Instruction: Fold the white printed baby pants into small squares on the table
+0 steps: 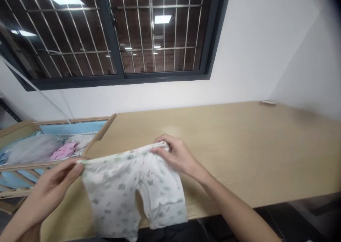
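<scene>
A small pair of white shorts [119, 188] with a faint green and grey print hangs spread between my two hands, over the near edge of the wooden table. My left hand [57, 181] pinches the left end of the waistband between thumb and fingers. At the other end of the waistband, my right hand [173, 151] grips the cloth, thumb in front and fingers behind. The waistband slopes up toward the right, and both legs dangle toward my lap.
The light wooden table [239, 146] stretches right to the white wall. On the left stands a wooden crib [98, 135] with blue lining, holding a pink cloth [64, 151] and white bedding [33, 148]. A small flat pale object [268, 102] lies at the back right. Behind is a barred window [160, 32].
</scene>
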`<state>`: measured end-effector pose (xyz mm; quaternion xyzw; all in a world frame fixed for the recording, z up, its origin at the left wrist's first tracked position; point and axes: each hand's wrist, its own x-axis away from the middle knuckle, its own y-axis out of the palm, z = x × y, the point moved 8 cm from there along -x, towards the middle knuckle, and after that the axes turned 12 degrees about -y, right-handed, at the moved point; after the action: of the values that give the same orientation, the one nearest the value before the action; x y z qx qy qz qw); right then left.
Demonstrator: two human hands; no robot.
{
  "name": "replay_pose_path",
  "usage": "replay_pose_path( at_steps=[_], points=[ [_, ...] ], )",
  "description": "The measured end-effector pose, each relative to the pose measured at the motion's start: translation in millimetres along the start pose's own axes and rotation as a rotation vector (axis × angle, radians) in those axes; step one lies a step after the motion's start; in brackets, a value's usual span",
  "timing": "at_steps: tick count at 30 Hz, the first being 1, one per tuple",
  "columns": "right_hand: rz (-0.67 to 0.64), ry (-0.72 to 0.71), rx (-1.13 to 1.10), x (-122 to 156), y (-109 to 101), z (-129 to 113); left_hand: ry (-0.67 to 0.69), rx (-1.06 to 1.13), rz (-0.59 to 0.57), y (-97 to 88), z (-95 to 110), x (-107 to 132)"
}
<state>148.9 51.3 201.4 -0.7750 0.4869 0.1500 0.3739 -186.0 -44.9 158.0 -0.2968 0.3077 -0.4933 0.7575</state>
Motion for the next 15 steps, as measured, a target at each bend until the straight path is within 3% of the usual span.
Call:
replay_pose_path(
  at_steps=[4,7,11,15],
  points=[
    [-0.066,-0.024,0.204,-25.9,-19.7,54.6,0.119,0.104,-0.022,53.4,33.8,-73.7],
    [-0.109,0.012,0.294,-35.3,-20.3,120.3,0.064,0.069,-0.032,107.5,35.7,-117.1],
    [-0.111,0.169,0.295,-35.9,-14.4,211.6,0.002,-0.134,-0.069,172.2,26.8,-149.2],
    [-0.036,0.323,0.297,-32.9,-15.1,272.8,-0.035,-0.266,-0.061,207.7,21.2,-171.8]
  ],
)
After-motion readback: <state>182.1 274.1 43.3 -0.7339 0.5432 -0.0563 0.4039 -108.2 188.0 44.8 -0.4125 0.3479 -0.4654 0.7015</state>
